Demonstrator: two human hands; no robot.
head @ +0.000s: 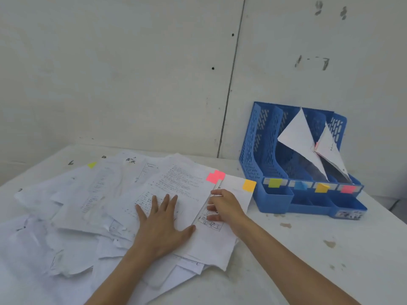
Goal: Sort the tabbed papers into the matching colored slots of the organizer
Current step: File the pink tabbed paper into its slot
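Observation:
A loose spread of white printed papers [105,201] covers the table's left and middle. The top sheet carries a pink tab [215,176]; the sheet under it shows an orange tab [249,185]. A yellow tab [92,165] sticks out at the far left. My left hand [161,221] lies flat, fingers spread, on the pink-tabbed sheet. My right hand [222,205] curls its fingers under that sheet's right edge and lifts it slightly. The blue organizer [271,199] stands at the right, its slots marked yellow-green, blue, orange and pink. Folded papers [301,139] lean in the orange and pink slots.
A white wall rises right behind the table and organizer. The table's bare white top [308,249], with some stains, lies to the right of the papers and in front of the organizer. The table's right edge runs just beyond the organizer.

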